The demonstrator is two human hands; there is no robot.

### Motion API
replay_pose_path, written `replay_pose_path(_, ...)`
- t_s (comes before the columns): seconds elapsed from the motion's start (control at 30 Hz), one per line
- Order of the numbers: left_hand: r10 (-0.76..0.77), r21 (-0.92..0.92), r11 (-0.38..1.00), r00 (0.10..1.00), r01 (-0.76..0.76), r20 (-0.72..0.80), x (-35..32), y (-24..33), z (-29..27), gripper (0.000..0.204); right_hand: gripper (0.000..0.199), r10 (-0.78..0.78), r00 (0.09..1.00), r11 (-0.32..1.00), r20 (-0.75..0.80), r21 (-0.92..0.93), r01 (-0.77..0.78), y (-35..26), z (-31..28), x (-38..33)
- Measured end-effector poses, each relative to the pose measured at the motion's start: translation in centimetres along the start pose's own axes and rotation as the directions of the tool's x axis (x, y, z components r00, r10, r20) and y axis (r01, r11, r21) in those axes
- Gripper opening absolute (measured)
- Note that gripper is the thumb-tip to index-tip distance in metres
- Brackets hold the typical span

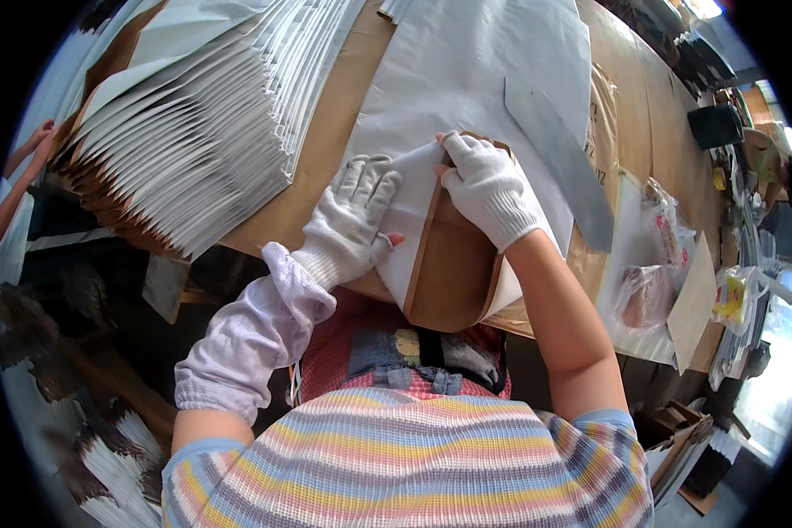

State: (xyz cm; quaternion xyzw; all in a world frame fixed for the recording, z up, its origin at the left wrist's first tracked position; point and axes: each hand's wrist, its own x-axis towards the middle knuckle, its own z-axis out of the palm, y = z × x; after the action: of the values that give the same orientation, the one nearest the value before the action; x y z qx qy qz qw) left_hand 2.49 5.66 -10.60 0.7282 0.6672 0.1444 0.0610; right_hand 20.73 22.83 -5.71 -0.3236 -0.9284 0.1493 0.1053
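Below the striped shirt (414,466), mid-frame, the left hand (354,218) lies flat, fingers spread, on the white sheet (466,79), while the right hand (488,187) curls over the brown board's (453,273) top edge, its long axis running toward the body.

I see white knit gloves on both hands (354,220) (488,189), a pale lilac sleeve cover (251,339) at lower left, and a shirt (414,462) striped pink, yellow, blue and grey along the bottom. The paper bag (453,264) at centre is white outside, brown inside. The counter (326,150) is tan cardboard brown; the bag stack (185,132) at upper left is white edged brown.
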Motion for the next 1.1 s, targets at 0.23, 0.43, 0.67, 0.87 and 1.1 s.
replay_pose_path(0.23,-0.072,0.116,0.991,0.996,0.066,0.046,0.4,1.2,-0.7,0.089,0.039,-0.003,0.996,1.0,0.084,0.022,0.001,-1.0,-2.6,-0.5)
replay_pose_path(0.43,-0.007,0.087,0.996,0.995,-0.002,0.1,1.3,0.8,-0.2,0.093,0.044,0.38,0.89,0.854,-0.251,-0.274,-0.442,14.6,-6.3,-6.1)
replay_pose_path(0.67,0.173,-0.01,0.985,0.984,-0.172,0.041,8.6,2.4,-0.1,0.091,0.02,0.61,0.735,0.784,-0.296,0.09,-0.614,15.2,-6.5,-7.0)
replay_pose_path(0.87,-0.042,0.146,0.988,0.998,0.048,-0.048,0.7,1.6,1.4,0.079,0.014,0.258,0.957,0.866,-0.129,0.471,-0.17,4.1,-4.1,-9.4)
replay_pose_path(1.1,-0.273,0.134,0.949,0.956,0.286,-0.105,-4.6,1.4,-3.1,0.086,0.01,0.16,0.978,0.925,-0.137,0.366,-0.1,4.7,0.1,-8.7)
